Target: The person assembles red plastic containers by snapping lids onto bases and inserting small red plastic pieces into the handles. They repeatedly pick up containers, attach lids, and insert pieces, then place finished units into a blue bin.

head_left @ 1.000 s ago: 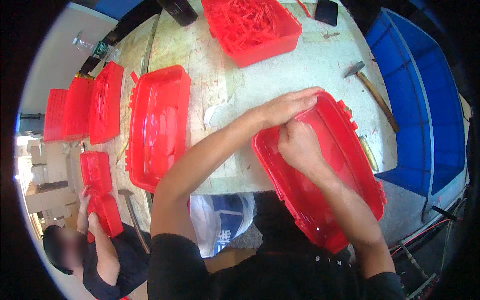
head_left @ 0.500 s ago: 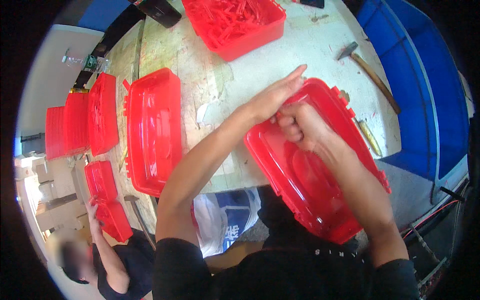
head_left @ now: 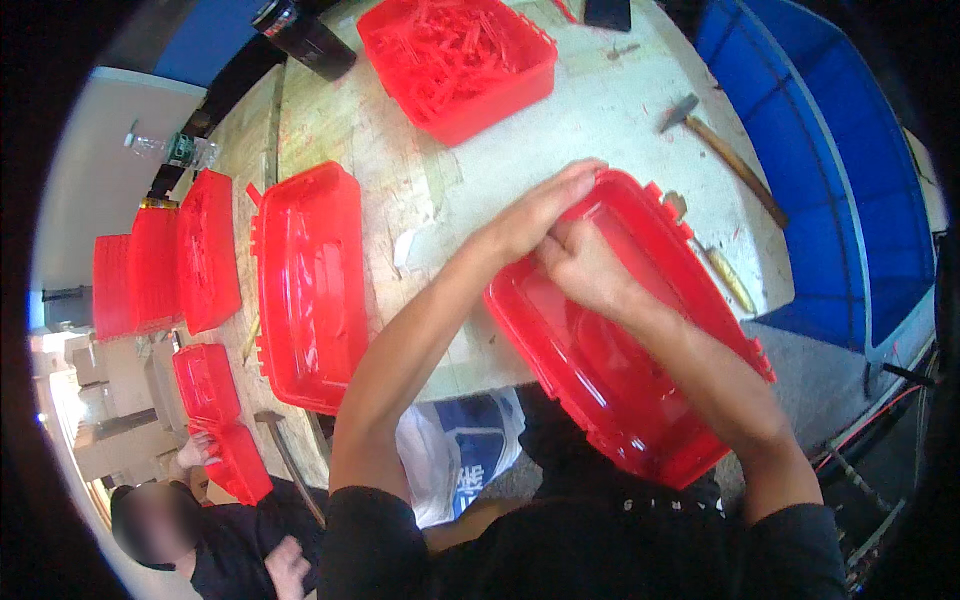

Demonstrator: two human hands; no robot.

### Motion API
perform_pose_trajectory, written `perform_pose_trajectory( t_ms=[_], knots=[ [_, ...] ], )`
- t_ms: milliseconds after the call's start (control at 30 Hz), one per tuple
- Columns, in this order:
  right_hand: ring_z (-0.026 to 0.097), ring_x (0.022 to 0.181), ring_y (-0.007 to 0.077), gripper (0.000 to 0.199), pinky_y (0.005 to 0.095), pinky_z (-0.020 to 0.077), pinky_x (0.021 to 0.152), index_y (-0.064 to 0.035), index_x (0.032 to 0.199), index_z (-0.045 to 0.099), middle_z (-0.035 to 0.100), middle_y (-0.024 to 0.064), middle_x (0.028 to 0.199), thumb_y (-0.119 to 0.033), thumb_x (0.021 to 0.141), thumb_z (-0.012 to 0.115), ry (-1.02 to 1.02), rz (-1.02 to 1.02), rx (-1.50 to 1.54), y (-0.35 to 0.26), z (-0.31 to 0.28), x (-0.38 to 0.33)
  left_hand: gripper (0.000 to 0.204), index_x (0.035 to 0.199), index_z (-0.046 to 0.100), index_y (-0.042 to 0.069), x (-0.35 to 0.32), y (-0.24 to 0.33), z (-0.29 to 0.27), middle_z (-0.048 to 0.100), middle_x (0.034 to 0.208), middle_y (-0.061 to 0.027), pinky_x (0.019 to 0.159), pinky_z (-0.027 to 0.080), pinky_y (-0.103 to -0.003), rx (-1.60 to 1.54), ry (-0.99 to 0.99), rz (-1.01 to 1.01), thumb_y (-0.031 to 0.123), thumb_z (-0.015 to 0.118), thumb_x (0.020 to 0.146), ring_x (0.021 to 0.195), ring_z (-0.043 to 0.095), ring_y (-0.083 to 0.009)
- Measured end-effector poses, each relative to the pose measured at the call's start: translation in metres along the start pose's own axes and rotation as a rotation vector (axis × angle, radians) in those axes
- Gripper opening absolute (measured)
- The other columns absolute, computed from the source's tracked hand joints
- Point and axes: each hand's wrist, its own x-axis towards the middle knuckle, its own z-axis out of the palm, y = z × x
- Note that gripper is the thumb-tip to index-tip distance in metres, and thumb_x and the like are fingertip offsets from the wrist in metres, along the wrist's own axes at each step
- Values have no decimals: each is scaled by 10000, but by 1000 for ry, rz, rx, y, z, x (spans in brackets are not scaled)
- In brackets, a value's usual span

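A shiny red plastic case half point(head_left: 650, 370) lies tilted in front of me, its hollow side up and its near end by my body. My left hand point(head_left: 545, 212) lies along the outside of its far left corner, fingers stretched against the wall. Inside the shell, close to that same corner, my right hand point(head_left: 590, 265) is closed in a fist with its knuckles toward the wall. Whatever the fist may hold is hidden. Several small hinge tabs stick out along the case's long edges.
Left of me stand another red shell point(head_left: 312, 290) and stacked red cases point(head_left: 150, 270). Farther off are a red bin of small red parts point(head_left: 490, 110) and a black cup point(head_left: 305, 40). A hammer point(head_left: 735, 160) and blue bin point(head_left: 830, 190) are right. A co-worker point(head_left: 240, 540) sits lower left.
My right fist has moved slightly left and farther toward the corner wall. My left hand still braces the outside. The co-worker has shifted, and the second hand now shows.
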Motion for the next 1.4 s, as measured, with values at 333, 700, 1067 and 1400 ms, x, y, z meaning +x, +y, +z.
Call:
perform_pose_trajectory(
  t_ms=[333, 700, 1067, 1400],
  knots=[
    [696, 846, 418, 325, 483, 552, 785, 47, 969, 723, 697, 277, 920, -230, 938, 556, -267, -2, -649, -40, -64, 20, 657, 1533, 289, -8, -20, 8, -2, 432, 1502, -218, 1167, 294, -356, 401, 139, 103, 458, 337, 1074, 1399, 410, -256],
    [731, 715, 299, 116, 441, 578, 641, -62, 847, 706, 718, 130, 756, -162, 839, 648, -268, -419, -1326, -61, -86, 23, 458, 1378, 497, 25, -67, 13, 12, 591, 1306, -229, 962, 488, -421, 586, 337, -7, 277, 532, 997, 1142, 608, -384],
    [721, 923, 341, 183, 457, 584, 760, -47, 931, 744, 736, 175, 971, -143, 832, 623, 14, -357, -1104, -77, -67, 233, 608, 1497, 369, 111, -68, 26, 21, 521, 1366, -226, 886, 518, -449, 1177, 230, -5, 57, 545, 917, 1126, 591, -394],
    [691, 833, 320, 230, 425, 546, 746, 26, 952, 645, 702, 196, 905, -197, 896, 630, 399, -713, -591, -58, -75, 258, 793, 1537, 198, 34, -163, 9, 40, 653, 852, -338, 711, 513, -560, 1019, 825, -388, 132, 582, 850, 781, 652, -500]
  ],
)
